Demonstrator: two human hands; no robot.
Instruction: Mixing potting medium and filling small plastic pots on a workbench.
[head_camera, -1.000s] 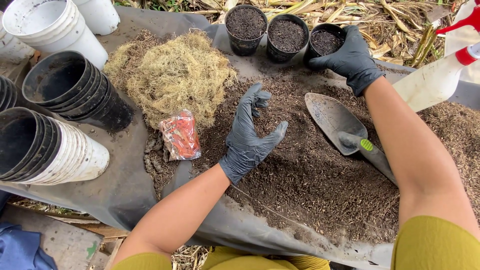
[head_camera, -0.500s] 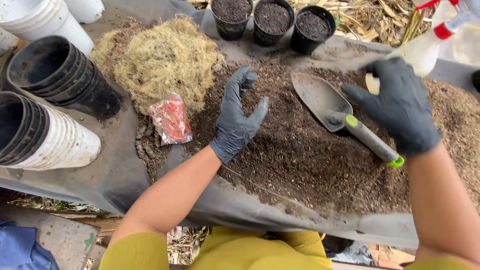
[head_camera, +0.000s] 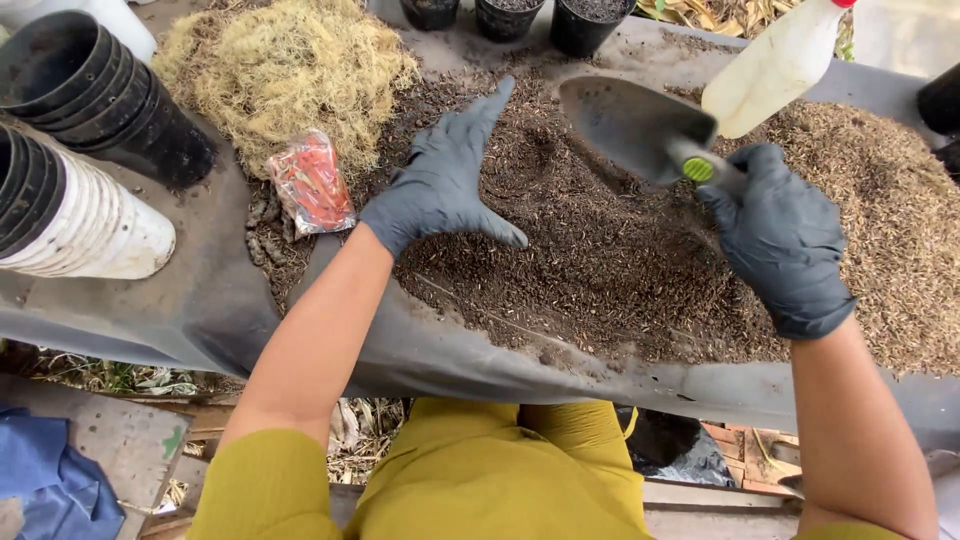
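My left hand (head_camera: 447, 178), in a dark glove, lies flat and open on a heap of dark potting soil (head_camera: 590, 260), fingers pointing away from me. My right hand (head_camera: 780, 235), also gloved, is closed around the green-tipped handle of a metal trowel (head_camera: 630, 125), whose blade is lifted over the soil and looks empty. Three small black pots (head_camera: 590, 22) filled with soil stand at the far edge.
A mound of dry yellow moss (head_camera: 285, 65) lies far left of the soil. A small red packet (head_camera: 312, 183) sits beside it. Stacked black pots (head_camera: 95, 90) and stacked white pots (head_camera: 85, 215) lie at the left. A white spray bottle (head_camera: 780, 65) stands far right.
My right hand came back from the pots, reached the trowel and took hold of its handle, lifting the blade. My left hand stayed on the soil and flattened out.
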